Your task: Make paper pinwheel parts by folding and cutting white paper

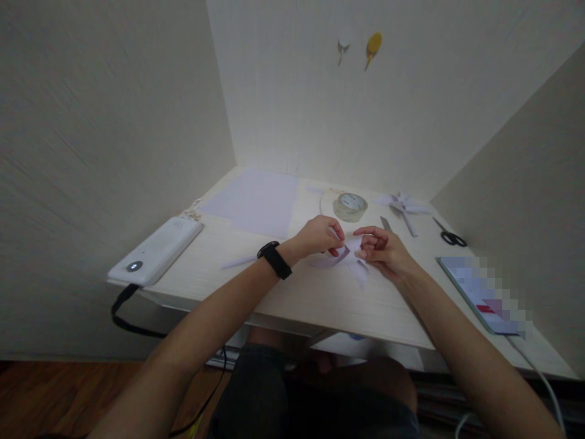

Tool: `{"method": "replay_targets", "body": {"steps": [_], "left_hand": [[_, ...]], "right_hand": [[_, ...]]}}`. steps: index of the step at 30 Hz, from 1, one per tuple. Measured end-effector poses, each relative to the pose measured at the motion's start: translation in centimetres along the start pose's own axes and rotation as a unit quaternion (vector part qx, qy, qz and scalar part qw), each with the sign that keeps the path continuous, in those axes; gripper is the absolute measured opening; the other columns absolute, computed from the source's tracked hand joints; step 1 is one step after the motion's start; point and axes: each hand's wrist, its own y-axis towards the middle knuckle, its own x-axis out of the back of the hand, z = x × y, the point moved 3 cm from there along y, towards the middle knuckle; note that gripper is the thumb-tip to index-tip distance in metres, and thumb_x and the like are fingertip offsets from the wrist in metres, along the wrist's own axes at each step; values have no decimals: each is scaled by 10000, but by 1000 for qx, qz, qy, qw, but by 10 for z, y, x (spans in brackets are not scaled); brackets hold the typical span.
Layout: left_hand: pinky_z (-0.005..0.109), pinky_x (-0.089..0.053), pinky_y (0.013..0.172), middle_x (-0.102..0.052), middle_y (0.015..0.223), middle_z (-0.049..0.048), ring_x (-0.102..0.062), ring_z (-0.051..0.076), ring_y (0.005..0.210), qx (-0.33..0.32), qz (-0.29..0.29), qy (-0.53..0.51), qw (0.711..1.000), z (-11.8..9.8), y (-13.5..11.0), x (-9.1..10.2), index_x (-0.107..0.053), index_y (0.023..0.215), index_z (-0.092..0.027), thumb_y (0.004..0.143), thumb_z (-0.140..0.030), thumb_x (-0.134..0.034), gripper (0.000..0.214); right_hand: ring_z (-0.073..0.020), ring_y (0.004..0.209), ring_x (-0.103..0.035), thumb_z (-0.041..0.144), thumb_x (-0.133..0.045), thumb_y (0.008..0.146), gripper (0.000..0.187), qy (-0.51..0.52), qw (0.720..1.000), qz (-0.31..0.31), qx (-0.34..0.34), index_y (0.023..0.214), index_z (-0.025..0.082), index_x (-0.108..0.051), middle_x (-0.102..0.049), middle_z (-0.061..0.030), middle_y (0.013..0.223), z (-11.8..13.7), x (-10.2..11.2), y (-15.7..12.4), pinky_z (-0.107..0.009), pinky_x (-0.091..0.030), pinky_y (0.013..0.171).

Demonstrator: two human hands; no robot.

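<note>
Both my hands meet over the middle of the pale wooden table (320, 299) and pinch a small folded piece of pale lilac paper (343, 256). My left hand (320, 236), with a black band on its wrist, grips the paper's left part with curled fingers. My right hand (384, 250) pinches the right part with thumb and fingers. Loops and tails of the paper stick out below the hands.
A lilac paper sheet (258, 201) lies at the back left. A tape roll (350, 207), a finished paper bow (404, 206), a blade (386, 224) and black scissors (450, 235) lie behind the hands. A white device (158, 250) sits at the left edge, a tablet (484, 292) at the right.
</note>
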Motion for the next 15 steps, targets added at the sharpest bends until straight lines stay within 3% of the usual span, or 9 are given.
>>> {"method": "replay_targets", "body": {"steps": [15], "left_hand": [[158,-376,460,-631,549,-10,-617,90,454,-10,-1,4,1000,6,3,0,-596,770,-114,768,-25,-671,116]], "right_hand": [[-25,435,-398,158,-890,502,473,-7,1000,0,9,935,205,-707,-628,43,673,0,0,0,-172,-306,381]]}}
